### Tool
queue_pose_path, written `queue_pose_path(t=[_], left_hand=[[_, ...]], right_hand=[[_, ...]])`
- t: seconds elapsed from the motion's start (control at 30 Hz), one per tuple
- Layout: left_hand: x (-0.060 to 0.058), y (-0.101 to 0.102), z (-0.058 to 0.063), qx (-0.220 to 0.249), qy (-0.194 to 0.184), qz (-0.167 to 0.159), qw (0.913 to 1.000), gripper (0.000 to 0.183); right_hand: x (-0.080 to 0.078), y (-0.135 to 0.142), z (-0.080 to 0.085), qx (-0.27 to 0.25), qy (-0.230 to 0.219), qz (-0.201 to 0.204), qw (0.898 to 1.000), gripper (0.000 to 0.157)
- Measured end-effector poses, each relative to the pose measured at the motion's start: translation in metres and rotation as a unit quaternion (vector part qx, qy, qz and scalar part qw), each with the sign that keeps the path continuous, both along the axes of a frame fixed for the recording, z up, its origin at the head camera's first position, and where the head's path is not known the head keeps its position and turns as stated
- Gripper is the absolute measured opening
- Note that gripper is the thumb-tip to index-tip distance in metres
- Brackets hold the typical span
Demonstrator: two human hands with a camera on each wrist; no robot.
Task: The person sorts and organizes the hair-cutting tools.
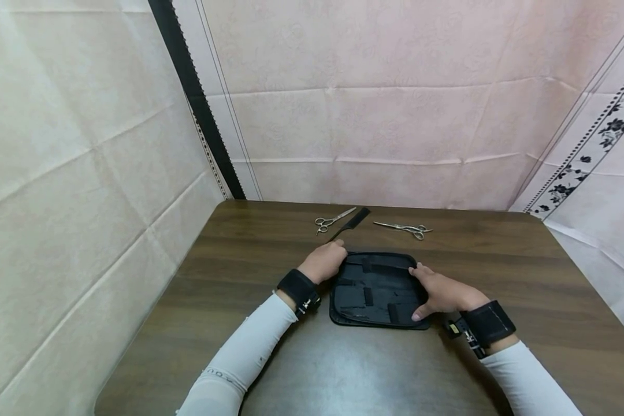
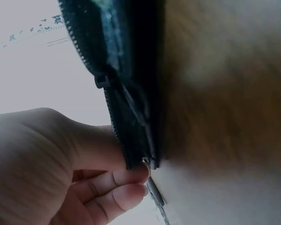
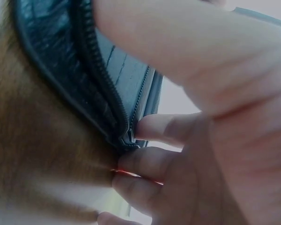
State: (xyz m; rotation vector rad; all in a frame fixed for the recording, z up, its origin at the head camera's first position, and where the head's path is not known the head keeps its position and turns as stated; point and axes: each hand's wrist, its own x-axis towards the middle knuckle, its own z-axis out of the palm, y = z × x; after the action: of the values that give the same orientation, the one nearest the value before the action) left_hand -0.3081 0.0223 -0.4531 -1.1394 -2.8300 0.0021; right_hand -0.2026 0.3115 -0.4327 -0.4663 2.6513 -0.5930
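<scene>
A black zip case (image 1: 379, 289) with elastic loops inside lies on the wooden table, its two halves seemingly stacked. At its far left corner, my left hand (image 1: 323, 262) pinches the rim between thumb and fingers. The left wrist view shows that hand (image 2: 98, 173) at the zipped edge, with the zip slider (image 2: 101, 81) close by. My right hand (image 1: 444, 290) holds the right side, fingers spread from thumb. In the right wrist view, the thumb crosses the zip edge of the case (image 3: 51, 61), while the other fingers curl at its outer side.
Beyond the case lie a black comb (image 1: 357, 218), scissors (image 1: 335, 219) at its left and a second pair of scissors (image 1: 403, 227) at its right. Pale cloth (image 1: 395, 115) hangs behind the table (image 1: 229, 277).
</scene>
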Motion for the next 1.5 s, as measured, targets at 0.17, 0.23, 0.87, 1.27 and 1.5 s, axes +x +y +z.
queue_pose_path(t=[0.17,0.23,0.87,1.27,1.5], left_hand=[[0.0,-0.001,-0.004,0.016,-0.02,0.017,0.9995,0.019],[0.0,-0.003,-0.005,0.019,-0.024,0.023,0.9993,0.022],[-0.004,-0.009,0.001,0.08,-0.096,0.015,0.9921,0.029],[-0.006,-0.011,0.0,0.108,-0.098,0.011,0.9892,0.028],[-0.005,-0.012,0.003,0.083,-0.108,0.011,0.9906,0.028]], right_hand=[[0.001,0.0,-0.004,-0.01,0.002,0.0,1.0,0.11],[0.001,0.0,-0.006,-0.01,0.001,0.0,1.0,0.111],[0.0,0.004,-0.005,-0.018,0.001,-0.002,1.0,0.113],[-0.004,0.004,-0.005,-0.02,0.007,-0.003,1.0,0.111],[-0.006,0.004,-0.007,-0.026,0.012,0.001,1.0,0.104]])
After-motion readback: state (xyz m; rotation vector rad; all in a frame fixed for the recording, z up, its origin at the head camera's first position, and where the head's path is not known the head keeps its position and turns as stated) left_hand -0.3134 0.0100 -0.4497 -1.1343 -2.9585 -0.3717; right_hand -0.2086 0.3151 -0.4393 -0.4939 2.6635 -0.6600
